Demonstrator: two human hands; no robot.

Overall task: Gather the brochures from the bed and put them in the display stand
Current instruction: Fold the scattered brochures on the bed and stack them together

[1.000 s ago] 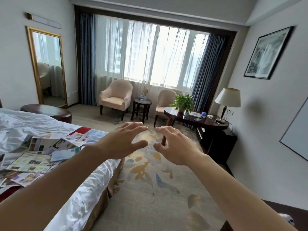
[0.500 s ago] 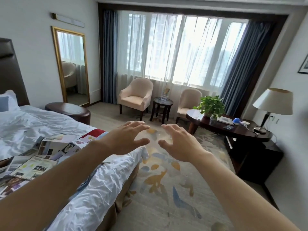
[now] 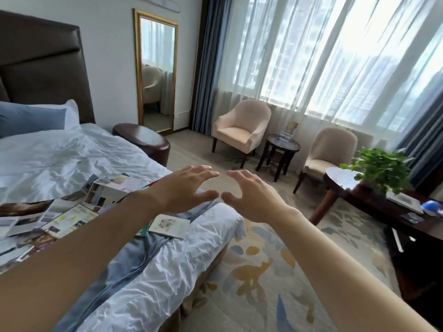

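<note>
Left hand [image 3: 182, 188] and right hand [image 3: 251, 197] hovered empty, fingers spread, thumbs nearly touching. Brochures [image 3: 69, 216] lay scattered on bed [image 3: 72, 154], left of and below left hand.

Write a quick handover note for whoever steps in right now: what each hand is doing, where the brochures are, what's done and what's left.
Left hand: open, holds nothing, raised over the bed's foot corner.
Right hand: open, holds nothing, beside the left.
Brochures: scattered in a loose overlapping pile on the bed; one booklet lies apart near the corner.
Display stand: can't be clearly identified from here.
Done: nothing gathered.
Left: collect all brochures, find the stand, load it.
</note>
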